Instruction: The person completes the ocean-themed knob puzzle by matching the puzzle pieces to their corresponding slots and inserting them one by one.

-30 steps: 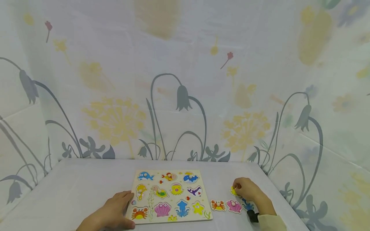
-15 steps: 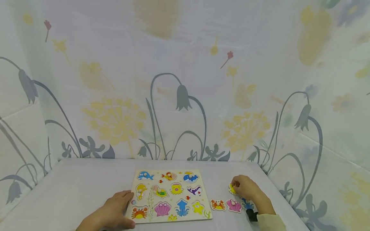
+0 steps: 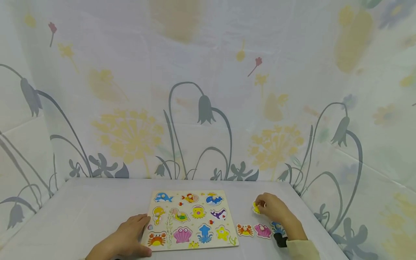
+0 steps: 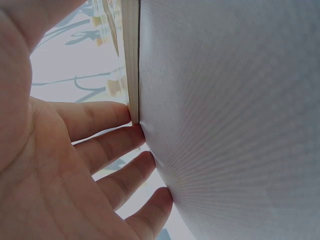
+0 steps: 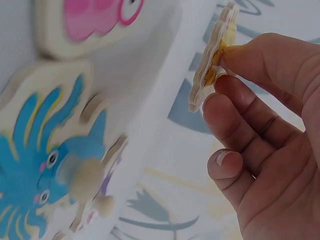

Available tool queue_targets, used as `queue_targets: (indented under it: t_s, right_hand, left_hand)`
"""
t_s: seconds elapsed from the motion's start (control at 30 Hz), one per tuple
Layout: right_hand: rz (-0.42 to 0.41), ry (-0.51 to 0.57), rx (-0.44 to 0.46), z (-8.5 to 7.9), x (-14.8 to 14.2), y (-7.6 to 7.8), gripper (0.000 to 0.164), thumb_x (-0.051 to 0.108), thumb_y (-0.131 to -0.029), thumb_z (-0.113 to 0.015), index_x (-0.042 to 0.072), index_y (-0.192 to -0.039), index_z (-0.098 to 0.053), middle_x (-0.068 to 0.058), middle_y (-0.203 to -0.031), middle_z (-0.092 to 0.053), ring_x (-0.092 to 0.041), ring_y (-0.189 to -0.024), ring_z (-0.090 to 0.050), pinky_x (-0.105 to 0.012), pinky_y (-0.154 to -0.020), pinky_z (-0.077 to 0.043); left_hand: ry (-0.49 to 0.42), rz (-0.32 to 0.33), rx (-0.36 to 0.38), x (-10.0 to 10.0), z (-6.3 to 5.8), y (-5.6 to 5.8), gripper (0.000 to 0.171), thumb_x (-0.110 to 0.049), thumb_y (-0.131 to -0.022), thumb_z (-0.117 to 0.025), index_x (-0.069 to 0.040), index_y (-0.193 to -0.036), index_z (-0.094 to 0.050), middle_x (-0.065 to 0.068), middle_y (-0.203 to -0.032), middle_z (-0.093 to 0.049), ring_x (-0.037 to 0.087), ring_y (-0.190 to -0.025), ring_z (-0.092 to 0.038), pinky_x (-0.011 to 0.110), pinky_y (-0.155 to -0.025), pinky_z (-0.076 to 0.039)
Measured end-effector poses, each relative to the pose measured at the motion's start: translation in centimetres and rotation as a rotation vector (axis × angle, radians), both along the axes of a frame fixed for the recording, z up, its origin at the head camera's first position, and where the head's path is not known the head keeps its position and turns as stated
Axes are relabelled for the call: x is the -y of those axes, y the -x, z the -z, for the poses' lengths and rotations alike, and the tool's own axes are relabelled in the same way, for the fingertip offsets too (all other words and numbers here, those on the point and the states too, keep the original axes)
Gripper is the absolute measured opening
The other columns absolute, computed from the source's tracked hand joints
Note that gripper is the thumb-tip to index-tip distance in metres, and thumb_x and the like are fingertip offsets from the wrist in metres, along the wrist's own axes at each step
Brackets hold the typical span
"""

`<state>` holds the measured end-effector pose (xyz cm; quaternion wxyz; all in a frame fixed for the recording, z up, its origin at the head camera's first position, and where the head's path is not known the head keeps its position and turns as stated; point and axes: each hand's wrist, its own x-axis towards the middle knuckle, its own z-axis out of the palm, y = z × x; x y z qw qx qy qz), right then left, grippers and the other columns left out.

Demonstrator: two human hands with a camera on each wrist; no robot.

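Note:
My right hand [image 3: 274,209] pinches a yellow knobbed puzzle piece [image 3: 255,207] between thumb and fingers, above the table right of the board. In the right wrist view the piece [image 5: 215,60] is edge-on, its wavy rim showing and its picture mostly hidden. My left hand [image 3: 128,234] lies at the left edge of the wooden sea-animal puzzle board [image 3: 191,230]. Its fingers, fairly straight in the left wrist view, touch the board's edge [image 4: 131,65] and the table; the thumb is at the near-left corner. The board's upper row has pieces with knobs.
A crab piece [image 3: 245,230], a pink shell piece [image 3: 263,231] and a blue squid piece [image 3: 277,228] lie right of the board. Behind the squid, the right wrist view shows a thin purple-marked piece [image 5: 111,172]. A flower-printed curtain [image 3: 208,144] stands behind the table.
My right hand has moved left and away from me with the yellow puzzle piece, uncovering more of the blue squid piece. The left hand and board have stayed put.

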<state>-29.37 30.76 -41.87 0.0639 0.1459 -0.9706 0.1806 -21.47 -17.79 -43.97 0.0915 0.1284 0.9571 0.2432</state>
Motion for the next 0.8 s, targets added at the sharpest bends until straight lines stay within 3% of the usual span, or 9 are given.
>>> queue_targets:
  t_s: [0.3,0.6,0.8]
  right_hand:
    - [-0.138,0.035,-0.001,-0.2,2.3,0.0,0.01,0.006,-0.083,-0.067,0.015,-0.087,-0.069,0.009,-0.075,-0.055,-0.009,-0.069,-0.048,-0.026,-0.062,-0.045]
    - [-0.17,0.033,0.062,0.2,5.9,0.4,0.008,0.013,-0.086,-0.068,0.019,-0.091,-0.07,0.012,-0.077,-0.055,-0.01,-0.071,-0.05,-0.026,-0.064,-0.047]
    - [-0.229,0.006,0.052,0.1,8.3,0.6,0.007,0.015,-0.086,-0.068,0.019,-0.092,-0.07,0.013,-0.078,-0.054,-0.009,-0.071,-0.05,-0.025,-0.064,-0.047]
  left_hand:
    - [-0.008,0.003,-0.001,0.0,-0.1,0.0,0.105,-0.052,-0.054,-0.088,0.003,-0.135,-0.048,0.024,-0.141,-0.042,0.047,-0.132,-0.031,0.067,-0.103,-0.026]
    - [-0.01,0.006,-0.003,0.1,-0.1,0.0,0.105,-0.053,-0.054,-0.087,0.003,-0.134,-0.048,0.025,-0.141,-0.041,0.047,-0.132,-0.031,0.068,-0.103,-0.026]
    - [-0.014,0.005,-0.009,0.1,0.0,-0.1,0.105,-0.052,-0.054,-0.088,0.004,-0.134,-0.048,0.025,-0.14,-0.042,0.047,-0.131,-0.032,0.067,-0.103,-0.026]
